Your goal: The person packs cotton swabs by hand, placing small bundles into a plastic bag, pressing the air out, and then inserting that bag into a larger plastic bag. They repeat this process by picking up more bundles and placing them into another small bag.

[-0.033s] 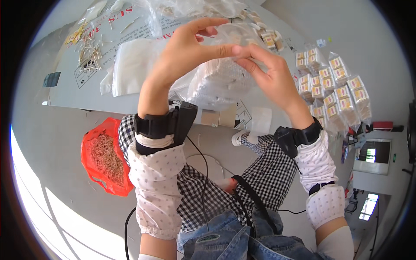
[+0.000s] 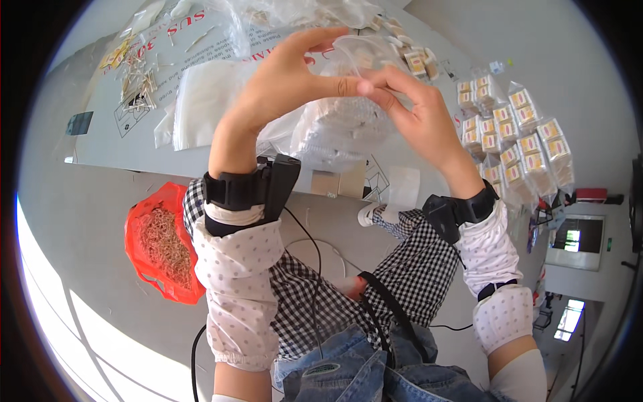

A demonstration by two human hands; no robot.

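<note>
A clear plastic zip bag (image 2: 341, 130) stands at the table's near edge, filled with stacked white bundles whose kind is blurred by the plastic. My left hand (image 2: 288, 80) arches over the bag from the left, thumb stretched to the right along its mouth and fingers curled over the far side. Thumb and fingers of my right hand (image 2: 422, 114) pinch the bag's rim, meeting the left thumb tip there. Where the left fingertips end is partly hidden. Flat empty plastic bags (image 2: 204, 107) lie just left of the left wrist.
Loose small sticks (image 2: 140, 84) lie scattered on the table's far left. Several clear bags of small labelled boxes (image 2: 516, 157) stand in rows at right. More boxes and loose plastic are at the back. A red plastic bag (image 2: 137, 251) of thin brown pieces sits left of my legs.
My left hand and forearm have shifted slightly left. The right hand keeps its pinch at the bag's rim.
</note>
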